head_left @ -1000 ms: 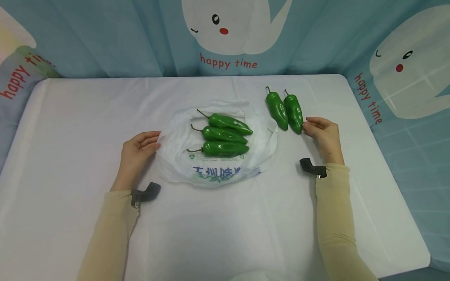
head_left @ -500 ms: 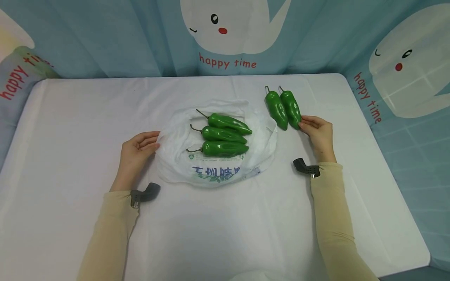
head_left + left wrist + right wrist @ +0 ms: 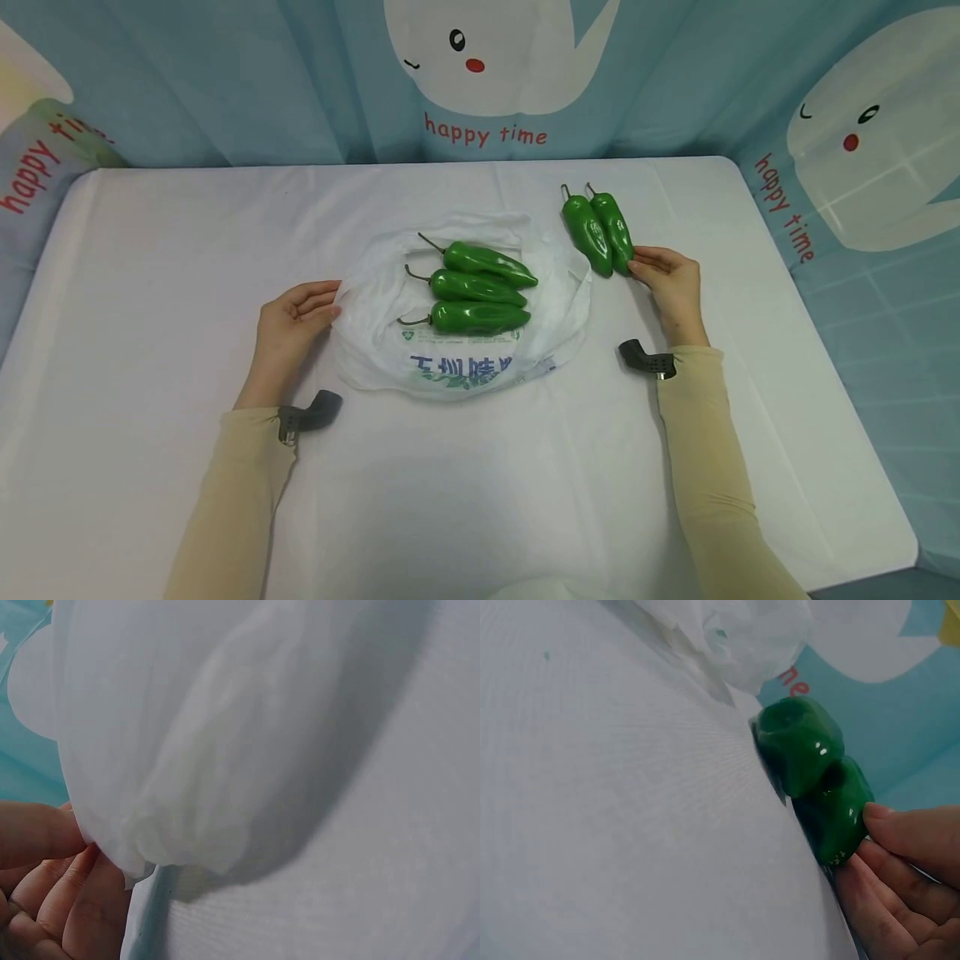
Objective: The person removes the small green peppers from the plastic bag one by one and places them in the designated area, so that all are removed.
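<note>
My left hand (image 3: 291, 329) pinches the left edge of a white plastic bag (image 3: 367, 358) between thumb and fingers. In the left wrist view the thin bag (image 3: 217, 750) hangs from the fingertips. Several green chili peppers (image 3: 480, 317) lie side by side on the bag, stems pointing left. Off its right side, two more lie together: a left pepper (image 3: 587, 235) and a right pepper (image 3: 614, 227). My right hand (image 3: 671, 287) holds the right pepper near its tip, thumb and fingertips on its side. In the right wrist view that pepper (image 3: 838, 817) presses against its neighbour.
A white cloth covers the table (image 3: 450, 483). A blue curtain (image 3: 247, 83) with whale prints stands behind and to the right. A small white object (image 3: 534, 590) shows at the front edge of the view. Dark wrist cameras (image 3: 318, 410) sit on both wrists.
My right hand has moved left and slightly away, shifting the right pepper up against the left one, which has slid slightly left. The left hand and bag stay in place.
</note>
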Available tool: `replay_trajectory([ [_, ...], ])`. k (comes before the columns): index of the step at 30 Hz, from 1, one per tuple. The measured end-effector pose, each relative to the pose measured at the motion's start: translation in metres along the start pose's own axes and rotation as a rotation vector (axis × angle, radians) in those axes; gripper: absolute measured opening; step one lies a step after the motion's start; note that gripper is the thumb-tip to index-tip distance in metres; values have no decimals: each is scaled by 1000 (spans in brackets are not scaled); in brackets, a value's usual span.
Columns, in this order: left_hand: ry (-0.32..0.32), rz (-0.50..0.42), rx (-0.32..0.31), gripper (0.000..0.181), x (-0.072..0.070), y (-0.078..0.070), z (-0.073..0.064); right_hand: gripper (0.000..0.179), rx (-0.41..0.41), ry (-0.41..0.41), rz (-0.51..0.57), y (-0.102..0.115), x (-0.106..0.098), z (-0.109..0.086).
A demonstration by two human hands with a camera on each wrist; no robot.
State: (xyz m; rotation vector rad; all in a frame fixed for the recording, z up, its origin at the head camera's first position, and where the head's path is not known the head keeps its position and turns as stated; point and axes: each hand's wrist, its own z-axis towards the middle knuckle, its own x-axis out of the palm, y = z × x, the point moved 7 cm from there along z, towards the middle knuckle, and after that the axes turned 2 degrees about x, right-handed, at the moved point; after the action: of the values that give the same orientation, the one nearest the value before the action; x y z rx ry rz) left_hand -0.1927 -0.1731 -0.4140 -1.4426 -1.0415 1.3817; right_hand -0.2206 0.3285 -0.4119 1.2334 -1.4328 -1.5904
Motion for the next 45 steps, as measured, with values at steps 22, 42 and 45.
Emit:
replay_trajectory([
  [22,-10,0,1,37,0,1,0,29,-8,2,-42,3,9,-3],
  [42,-6,-35,-12,38,0,3,1,29,-7,-6,28,1,9,-3],
  [45,-1,-26,-17,37,-1,4,1,30,-9,-17,34,1,8,-4],
])
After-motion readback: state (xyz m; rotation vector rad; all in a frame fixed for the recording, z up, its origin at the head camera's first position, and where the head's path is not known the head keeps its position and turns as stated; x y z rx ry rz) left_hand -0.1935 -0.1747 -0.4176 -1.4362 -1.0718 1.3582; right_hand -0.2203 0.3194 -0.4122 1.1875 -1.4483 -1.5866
